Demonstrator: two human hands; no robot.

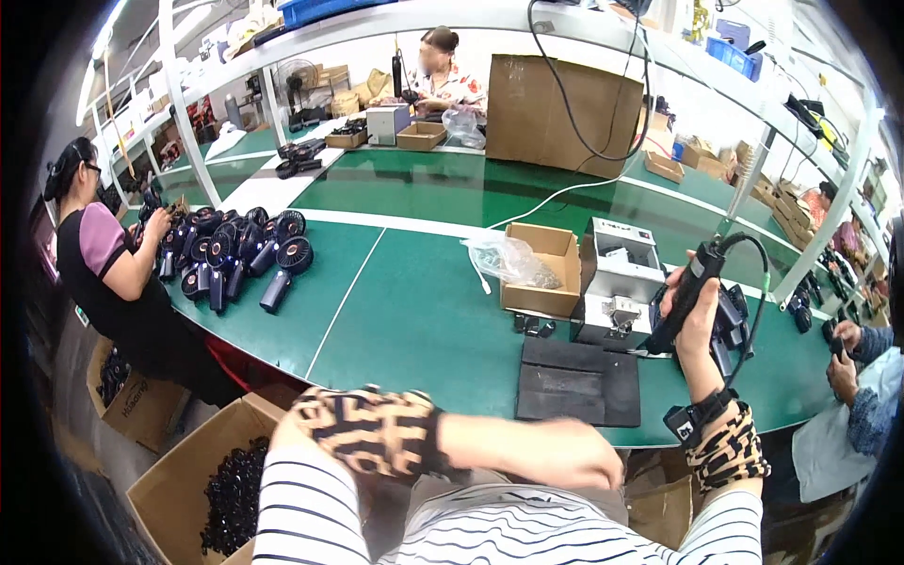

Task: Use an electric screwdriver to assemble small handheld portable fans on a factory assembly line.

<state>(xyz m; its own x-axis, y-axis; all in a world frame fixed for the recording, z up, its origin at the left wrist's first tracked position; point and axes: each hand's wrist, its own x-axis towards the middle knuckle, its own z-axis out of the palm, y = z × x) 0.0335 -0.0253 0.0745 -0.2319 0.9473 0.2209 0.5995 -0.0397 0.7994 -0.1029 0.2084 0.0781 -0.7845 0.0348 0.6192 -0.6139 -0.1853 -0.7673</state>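
Currently, the right hand is gripping a corded electric screwdriver; the left hand is hovering near the black mat, its blurred grip indeterminable.

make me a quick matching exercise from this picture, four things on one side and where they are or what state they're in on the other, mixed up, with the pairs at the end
Things:
1. right hand
2. left hand
3. black pad
4. small open cardboard box

Places and states:
A. flat on the green tabletop, on the wearer's side of the grey metal box
B. blurred, between the striped shirt and the table edge
C. has a clear plastic bag over one side
D. gripping a black corded tool

Pairs: 1-D, 2-B, 3-A, 4-C
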